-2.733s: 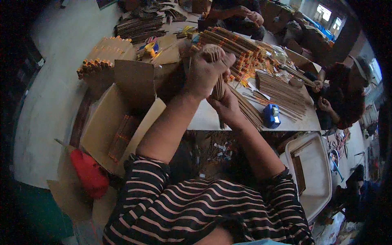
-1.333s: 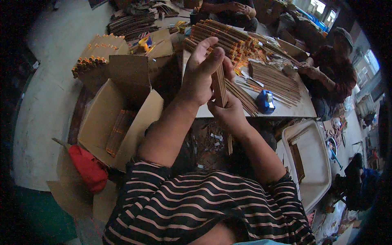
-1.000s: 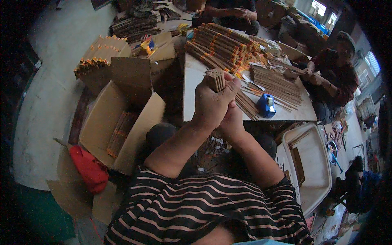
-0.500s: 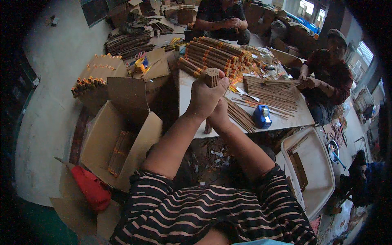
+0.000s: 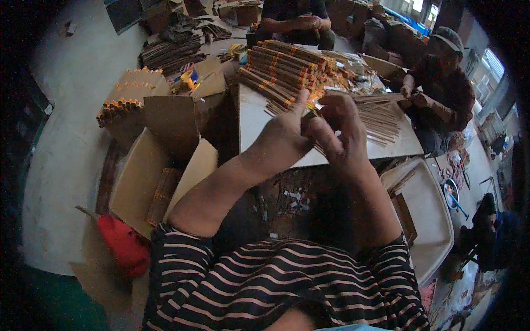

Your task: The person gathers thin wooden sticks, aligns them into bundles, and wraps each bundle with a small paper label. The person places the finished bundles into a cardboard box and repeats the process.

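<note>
My left hand (image 5: 282, 132) is over the table's near edge, fingers closed, thumb pointing up. Thin brown sticks (image 5: 271, 108) show beside it and look like the end of a bundle it grips; the rest is hidden. Close on its right, my right hand (image 5: 343, 129) has curled fingers. A small whitish spot shows between them, too small to name. A yellow-orange strip (image 5: 312, 109) shows between the two hands. Behind them lies a stack of banded brown stick bundles (image 5: 281, 66). Loose brown sticks (image 5: 381, 121) lie right of my hands.
An open carton (image 5: 130, 185) holding banded bundles stands at my left, near a red cloth-like thing (image 5: 122, 245). More bundles (image 5: 124, 102) fill a box beyond. A white tub (image 5: 430, 220) is at my right. Two people sit around the white table (image 5: 251, 124), one handling sticks.
My hands have gone from clasping an upright stick bundle to lying side by side, the right one moved right and its fingers loosened. The bundle is no longer upright; the blue tape dispenser is now hidden.
</note>
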### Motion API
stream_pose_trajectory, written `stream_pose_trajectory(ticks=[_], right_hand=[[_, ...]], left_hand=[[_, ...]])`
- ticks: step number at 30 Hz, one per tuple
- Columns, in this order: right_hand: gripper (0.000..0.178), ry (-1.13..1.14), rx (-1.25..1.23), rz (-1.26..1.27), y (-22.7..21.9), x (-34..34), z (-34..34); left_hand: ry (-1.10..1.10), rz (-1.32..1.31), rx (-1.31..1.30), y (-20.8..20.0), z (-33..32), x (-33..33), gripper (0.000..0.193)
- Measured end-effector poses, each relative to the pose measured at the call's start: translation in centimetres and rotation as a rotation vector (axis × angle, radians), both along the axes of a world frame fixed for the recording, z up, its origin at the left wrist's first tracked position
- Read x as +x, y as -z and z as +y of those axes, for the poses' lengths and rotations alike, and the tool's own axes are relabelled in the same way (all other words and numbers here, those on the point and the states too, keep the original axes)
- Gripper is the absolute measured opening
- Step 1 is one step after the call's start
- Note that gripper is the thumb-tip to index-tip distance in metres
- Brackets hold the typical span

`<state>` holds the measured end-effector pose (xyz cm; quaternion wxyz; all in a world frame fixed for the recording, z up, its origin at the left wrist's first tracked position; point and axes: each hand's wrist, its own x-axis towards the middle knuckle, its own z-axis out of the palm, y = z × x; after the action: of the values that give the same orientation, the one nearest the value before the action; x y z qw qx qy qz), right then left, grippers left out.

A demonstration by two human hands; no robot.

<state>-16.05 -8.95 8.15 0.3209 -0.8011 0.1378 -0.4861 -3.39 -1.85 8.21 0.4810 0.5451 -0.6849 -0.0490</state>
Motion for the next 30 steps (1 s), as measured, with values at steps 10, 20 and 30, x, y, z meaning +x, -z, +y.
stream_pose_trajectory(ticks=[10, 20, 30], right_hand=[[0.026, -0.033, 0.501, 0.199, 2.4, -3.6, 1.1], [0.028, -0.774, 0.735, 0.201, 5.7, -6.1, 2.5], [0.016, -0.715, 0.641, 0.235, 7.1, -6.4, 2.7]], left_hand=[[0.139, 0.345, 0.713, 2.4, 2.9, -2.7, 0.021], [0.431, 0.986, 1.14, 4.3, 6.3, -3.9, 0.012], [0.5, 1.264, 1.034, 5.8, 8.2, -4.3, 0.022]])
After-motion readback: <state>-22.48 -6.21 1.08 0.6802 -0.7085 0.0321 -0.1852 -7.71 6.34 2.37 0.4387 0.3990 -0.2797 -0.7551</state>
